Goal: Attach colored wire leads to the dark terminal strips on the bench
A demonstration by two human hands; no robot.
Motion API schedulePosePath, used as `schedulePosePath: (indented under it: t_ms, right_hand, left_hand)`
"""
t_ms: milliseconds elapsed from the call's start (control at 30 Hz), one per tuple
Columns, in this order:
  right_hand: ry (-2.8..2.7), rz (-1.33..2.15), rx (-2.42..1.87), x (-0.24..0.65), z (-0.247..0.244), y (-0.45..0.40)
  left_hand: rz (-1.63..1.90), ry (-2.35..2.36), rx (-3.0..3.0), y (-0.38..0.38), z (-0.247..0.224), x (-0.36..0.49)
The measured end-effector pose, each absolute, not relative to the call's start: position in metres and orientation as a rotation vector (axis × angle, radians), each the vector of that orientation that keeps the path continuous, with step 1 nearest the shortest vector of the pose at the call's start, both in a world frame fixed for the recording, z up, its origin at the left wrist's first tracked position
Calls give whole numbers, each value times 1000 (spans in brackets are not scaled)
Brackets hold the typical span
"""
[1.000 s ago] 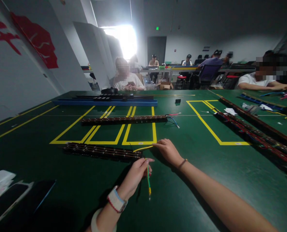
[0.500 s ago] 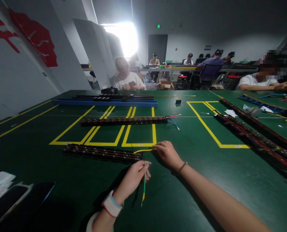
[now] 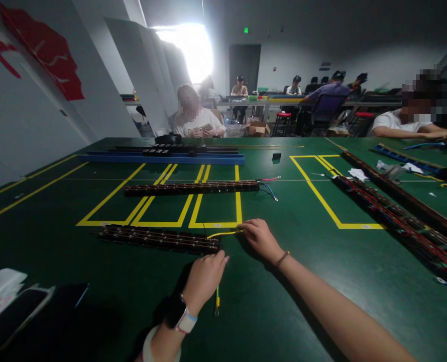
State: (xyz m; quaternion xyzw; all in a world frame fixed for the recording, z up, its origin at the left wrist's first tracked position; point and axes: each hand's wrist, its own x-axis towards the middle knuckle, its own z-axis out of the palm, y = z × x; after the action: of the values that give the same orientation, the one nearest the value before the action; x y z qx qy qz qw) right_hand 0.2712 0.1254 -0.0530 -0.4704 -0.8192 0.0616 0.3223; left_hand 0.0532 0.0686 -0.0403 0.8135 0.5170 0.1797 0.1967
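A dark strip assembly (image 3: 159, 238) with several thin metal lines along it lies on the green table (image 3: 284, 306), left of centre. My left hand (image 3: 207, 274) is at its right end, palm down, fingers bent together; a green wire with a yellow sleeve and a metal lug (image 3: 218, 301) hangs out beneath it. What the fingertips grip is hidden. From the same end a yellow wire (image 3: 223, 234) runs right to my right hand (image 3: 259, 237), which pinches its far end. Behind them lies a second dark strip (image 3: 193, 188) with red and blue wires (image 3: 270, 190).
A blue channel (image 3: 166, 159) lies at the back. Wired strips (image 3: 385, 213) and white scraps (image 3: 358, 174) are at the right. Dark items and a white wrapper (image 3: 3, 289) are front left. One person (image 3: 199, 119) sits across the table, another (image 3: 408, 125) at the right.
My left hand has rolled over from the side to palm down, covering most of the green wire, whose lug end has shifted slightly left. My right hand has barely moved. The view has tilted a little.
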Motion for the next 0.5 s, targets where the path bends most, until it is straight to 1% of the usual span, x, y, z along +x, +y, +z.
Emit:
schedulePosePath:
  t_ms: [200, 367, 500]
  right_hand:
    - [-2197, 132, -1210, 268, -49, 122]
    - [-2221, 147, -1215, 259, -44, 112]
    - [-2265, 219, -1225, 241, -42, 101]
  left_hand:
    - [657, 1401, 2219, 70, -42, 52]
    - [617, 1397, 2244, 68, -37, 54]
    - [721, 1383, 2172, 67, -35, 52]
